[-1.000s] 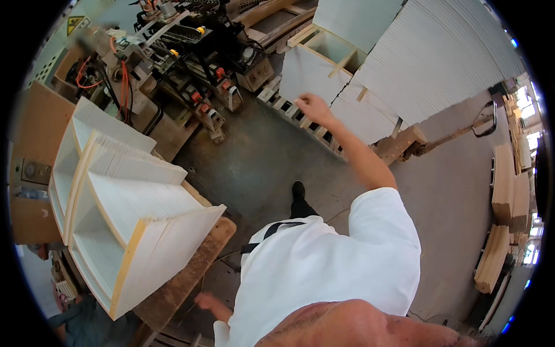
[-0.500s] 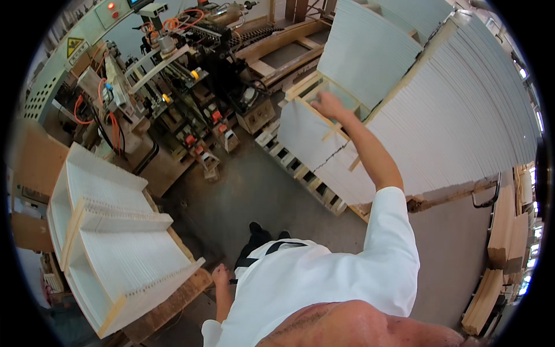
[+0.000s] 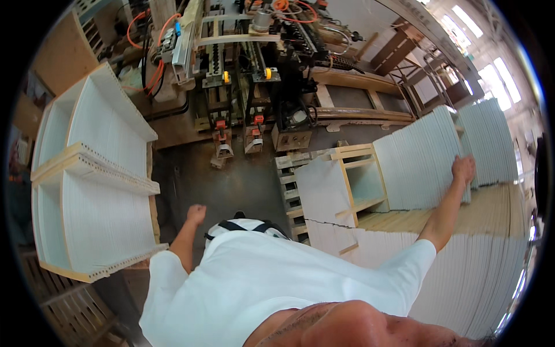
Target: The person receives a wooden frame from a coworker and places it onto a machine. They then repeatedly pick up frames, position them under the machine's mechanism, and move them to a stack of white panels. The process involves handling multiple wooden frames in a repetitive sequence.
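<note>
My right hand [image 3: 462, 169] reaches far out to the right, at the end of a row of white panels [image 3: 413, 159] standing on edge. Its fingers are bent in by the panel edges; whether they grip one is hidden. Behind it stands another row of pale panels [image 3: 488, 144]. My left hand [image 3: 196, 214] hangs over the floor, loosely closed, and nothing shows in it. In front of the near row sits an open light-wood frame [image 3: 351, 188] with a pale inside.
At left stand white panels grouped in wood-edged sections [image 3: 107, 214]. Ahead is a machine [image 3: 260, 75] with orange hoses and red foot pedals [image 3: 254, 124]. A pallet [image 3: 289, 188] lies under the right stack. A wooden frame rack [image 3: 364, 115] is behind.
My view has swung right. My right hand has gone from the open wooden frame to the far end of the panel row. My left hand has come forward from beside my hip.
</note>
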A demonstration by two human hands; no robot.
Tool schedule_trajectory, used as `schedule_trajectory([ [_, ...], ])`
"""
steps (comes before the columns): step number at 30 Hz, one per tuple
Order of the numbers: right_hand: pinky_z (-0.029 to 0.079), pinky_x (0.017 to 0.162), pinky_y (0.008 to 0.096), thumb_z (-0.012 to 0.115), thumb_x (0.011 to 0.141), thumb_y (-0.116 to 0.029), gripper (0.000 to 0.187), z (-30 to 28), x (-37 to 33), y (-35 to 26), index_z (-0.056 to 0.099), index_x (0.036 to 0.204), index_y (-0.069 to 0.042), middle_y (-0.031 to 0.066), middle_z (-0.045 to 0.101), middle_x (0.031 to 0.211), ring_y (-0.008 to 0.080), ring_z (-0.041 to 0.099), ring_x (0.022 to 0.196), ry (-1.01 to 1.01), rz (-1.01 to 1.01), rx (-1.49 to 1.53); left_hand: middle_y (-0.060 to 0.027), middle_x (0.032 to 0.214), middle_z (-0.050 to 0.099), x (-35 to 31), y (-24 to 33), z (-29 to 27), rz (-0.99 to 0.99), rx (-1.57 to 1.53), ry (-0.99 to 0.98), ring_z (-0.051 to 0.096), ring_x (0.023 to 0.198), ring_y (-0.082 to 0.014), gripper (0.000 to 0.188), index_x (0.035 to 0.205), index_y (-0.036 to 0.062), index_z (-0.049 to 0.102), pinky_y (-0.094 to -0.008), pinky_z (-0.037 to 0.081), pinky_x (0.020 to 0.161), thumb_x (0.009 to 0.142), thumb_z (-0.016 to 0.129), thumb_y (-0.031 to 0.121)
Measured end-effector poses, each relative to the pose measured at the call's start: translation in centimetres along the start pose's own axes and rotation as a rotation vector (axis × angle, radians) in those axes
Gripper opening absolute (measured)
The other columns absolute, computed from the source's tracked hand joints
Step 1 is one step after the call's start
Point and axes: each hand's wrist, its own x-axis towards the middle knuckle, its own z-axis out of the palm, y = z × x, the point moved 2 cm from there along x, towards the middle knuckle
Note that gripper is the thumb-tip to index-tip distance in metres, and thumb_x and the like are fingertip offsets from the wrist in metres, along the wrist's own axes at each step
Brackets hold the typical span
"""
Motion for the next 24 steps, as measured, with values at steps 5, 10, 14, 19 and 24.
schedule_trajectory([
  [5, 0.044, 0.095, 0.0479, 0.055, 0.091, -0.036, 0.051, 5.6, 4.6, 2.3, 0.049, 0.127, 0.000, 0.0231, 0.057, 0.121, 0.0393, 0.054, 0.114, -0.124, 0.035, 0.134, -0.0171, 0.076, 0.067, 3.8, 8.7, 0.0, -0.088, -0.171, 0.039, 0.067, 0.075, -0.0308, 0.038, 0.083, 0.0010, 0.068, -0.0411, 0.050, 0.070, 0.086, 0.055, 0.037],
  [10, 0.046, 0.088, 0.0478, 0.054, 0.092, -0.027, 0.039, 9.2, 5.8, 5.2, 0.053, 0.120, 0.001, 0.0245, 0.058, 0.117, 0.0416, 0.056, 0.106, -0.091, -0.162, 0.390, -0.0170, 0.088, 0.069, 4.7, 12.4, 3.4, -0.166, -0.112, -0.023, 0.067, 0.084, -0.0324, 0.037, 0.091, 0.0036, 0.070, -0.0408, 0.051, 0.078, 0.085, 0.056, 0.037],
  [14, 0.048, 0.082, 0.0447, 0.055, 0.091, -0.017, 0.031, 7.6, 5.8, 0.7, 0.055, 0.118, -0.001, 0.0206, 0.059, 0.109, 0.0391, 0.060, 0.093, 0.063, -0.228, 0.241, -0.0170, 0.097, 0.068, 5.4, 15.4, 5.6, -0.013, 0.070, -0.001, 0.065, 0.092, -0.0344, 0.035, 0.095, 0.0067, 0.071, -0.0423, 0.050, 0.082, 0.083, 0.057, 0.037],
  [19, 0.052, 0.073, 0.0380, 0.052, 0.090, -0.007, 0.028, -3.3, 4.8, -8.2, 0.056, 0.117, -0.004, 0.0161, 0.059, 0.105, 0.0332, 0.061, 0.087, 0.268, -0.283, 0.177, -0.0163, 0.097, 0.067, 6.7, 26.1, 4.4, 0.167, -0.043, 0.004, 0.063, 0.093, -0.0343, 0.033, 0.094, 0.0085, 0.070, -0.0422, 0.049, 0.081, 0.083, 0.058, 0.037],
  [24, 0.050, 0.072, 0.0390, 0.054, 0.083, 0.001, 0.033, -14.4, 0.0, -18.6, 0.056, 0.116, -0.005, 0.0139, 0.061, 0.100, 0.0317, 0.061, 0.085, 0.610, -0.721, 0.633, -0.0026, 0.092, 0.063, 3.4, 43.8, -1.7, 0.506, -0.499, -0.331, 0.058, 0.084, -0.0093, 0.035, 0.108, 0.0029, 0.064, -0.0269, 0.048, 0.073, 0.092, 0.061, 0.033],
])
